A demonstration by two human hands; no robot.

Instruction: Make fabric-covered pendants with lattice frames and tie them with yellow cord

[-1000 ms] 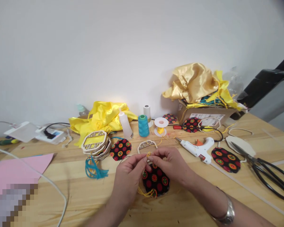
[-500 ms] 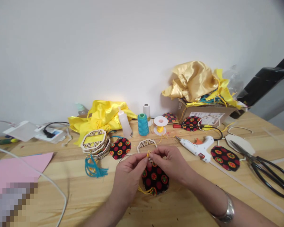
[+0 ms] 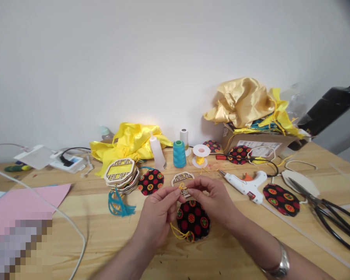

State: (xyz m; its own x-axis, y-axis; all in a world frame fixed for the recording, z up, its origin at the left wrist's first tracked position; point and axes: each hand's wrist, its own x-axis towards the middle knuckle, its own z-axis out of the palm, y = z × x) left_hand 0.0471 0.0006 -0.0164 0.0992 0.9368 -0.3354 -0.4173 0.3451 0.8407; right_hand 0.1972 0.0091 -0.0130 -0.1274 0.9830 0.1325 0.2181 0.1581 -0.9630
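Note:
Between my fingertips is a small loop of yellow cord (image 3: 181, 186). My left hand (image 3: 161, 208) pinches it from the left, and my right hand (image 3: 211, 198), with a silver bracelet on the wrist, pinches it from the right. Just below them a black patterned fabric piece (image 3: 193, 220) with red and orange flowers lies on the table, a yellow cord running from its lower left edge. Behind my fingertips lies a pale lattice frame (image 3: 182, 178), partly hidden by my hands.
A white glue gun (image 3: 246, 184) and black-handled scissors (image 3: 329, 212) lie to the right. Lattice frames (image 3: 121, 171) are stacked at left beside a blue tassel (image 3: 121, 204). A teal thread cone (image 3: 179, 154), a yellow cord spool (image 3: 201, 155) and a squeeze bottle (image 3: 157, 151) stand behind.
The yellow cord now shows a more open loop between my fingertips, and my fingers have shifted slightly. The whole scene sits a little further right as the head view turned.

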